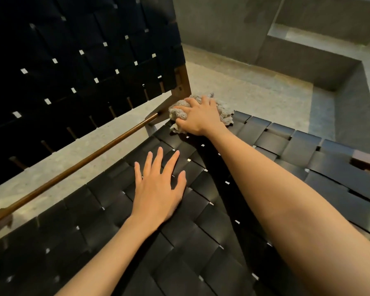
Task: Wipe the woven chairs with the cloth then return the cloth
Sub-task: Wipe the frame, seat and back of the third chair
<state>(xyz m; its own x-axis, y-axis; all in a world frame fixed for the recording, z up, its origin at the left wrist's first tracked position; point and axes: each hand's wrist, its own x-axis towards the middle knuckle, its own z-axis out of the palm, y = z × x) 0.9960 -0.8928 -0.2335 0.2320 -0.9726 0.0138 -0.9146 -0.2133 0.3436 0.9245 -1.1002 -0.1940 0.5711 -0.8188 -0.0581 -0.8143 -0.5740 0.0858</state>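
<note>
A chair with a black woven-strap seat (201, 242) and a dark woven backrest (77, 67) on a brown wooden frame fills the view. A crumpled grey fluffy cloth (223, 111) lies at the seat's far corner, next to the backrest post. My right hand (198, 117) grips the cloth with curled fingers and presses it onto the seat. My left hand (158, 189) rests flat on the middle of the seat, fingers straight and spread.
A brown wooden rail (77, 167) runs between backrest and seat on the left. Speckled concrete floor (254, 86) lies beyond the chair, with grey concrete steps and a low wall (320, 60) at the upper right.
</note>
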